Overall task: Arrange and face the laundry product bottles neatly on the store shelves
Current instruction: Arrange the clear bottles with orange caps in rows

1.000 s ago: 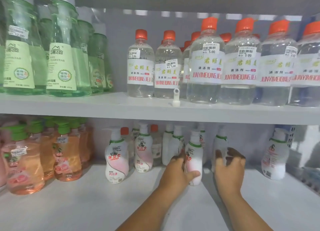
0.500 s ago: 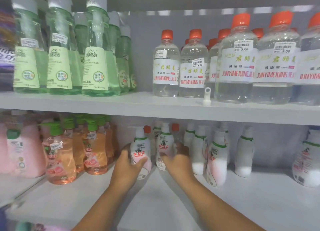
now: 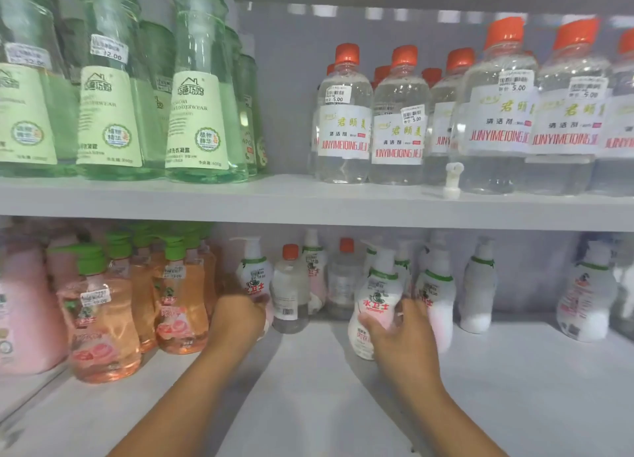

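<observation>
Both hands work on the lower shelf (image 3: pixel 308 405), a smooth pale grey board in the bottom half of the frame. The left hand (image 3: pixel 236 319), at lower centre-left, has its fingers curled round a white pump bottle (image 3: pixel 254 278) with a green collar and rounded, waisted body, gripping its lower part. The right hand (image 3: pixel 404 343), lower centre-right, grasps a second pump bottle (image 3: pixel 377 299) of the same opaque white-and-pink plastic, thumb across its front, label with red characters facing out. Between them stands a small clear bottle (image 3: pixel 290 292) with an orange cap. More white pump bottles (image 3: pixel 478 285) stand apart to the right. At lower left are translucent peach bottles (image 3: pixel 103 326) with green pumps. On the upper shelf (image 3: pixel 274 203), tall green flared bottles (image 3: pixel 202 113) fill the upper left, and clear ribbed bottles (image 3: pixel 343 120) with orange caps the upper right.
</observation>
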`<state>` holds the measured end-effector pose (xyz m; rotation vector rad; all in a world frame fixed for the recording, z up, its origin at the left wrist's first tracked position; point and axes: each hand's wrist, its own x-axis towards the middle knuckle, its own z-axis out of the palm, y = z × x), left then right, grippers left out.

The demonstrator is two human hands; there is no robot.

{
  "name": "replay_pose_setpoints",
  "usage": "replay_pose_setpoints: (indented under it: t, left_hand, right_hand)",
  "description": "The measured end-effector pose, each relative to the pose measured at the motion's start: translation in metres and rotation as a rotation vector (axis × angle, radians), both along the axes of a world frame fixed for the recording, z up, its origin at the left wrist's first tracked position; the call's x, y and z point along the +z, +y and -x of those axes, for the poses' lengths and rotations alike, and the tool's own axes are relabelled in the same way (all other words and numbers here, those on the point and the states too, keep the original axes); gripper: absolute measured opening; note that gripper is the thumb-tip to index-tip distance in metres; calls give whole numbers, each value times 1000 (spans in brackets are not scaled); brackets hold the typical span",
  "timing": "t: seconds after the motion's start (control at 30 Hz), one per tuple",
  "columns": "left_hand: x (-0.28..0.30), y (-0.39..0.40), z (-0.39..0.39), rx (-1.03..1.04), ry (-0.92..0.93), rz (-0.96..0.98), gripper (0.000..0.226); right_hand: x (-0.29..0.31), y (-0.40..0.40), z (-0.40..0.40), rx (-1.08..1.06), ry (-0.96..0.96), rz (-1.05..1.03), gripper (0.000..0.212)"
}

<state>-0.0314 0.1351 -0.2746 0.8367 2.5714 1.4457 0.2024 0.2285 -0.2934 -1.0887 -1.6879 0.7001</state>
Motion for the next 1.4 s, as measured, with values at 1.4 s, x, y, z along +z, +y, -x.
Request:
replay_pose_setpoints:
  t: [1.4]
  left_hand:
    - [-20,-7,-26,-476,-68,-215,66]
  right_hand:
    - [74,-40,11,96,-173,-121,21]
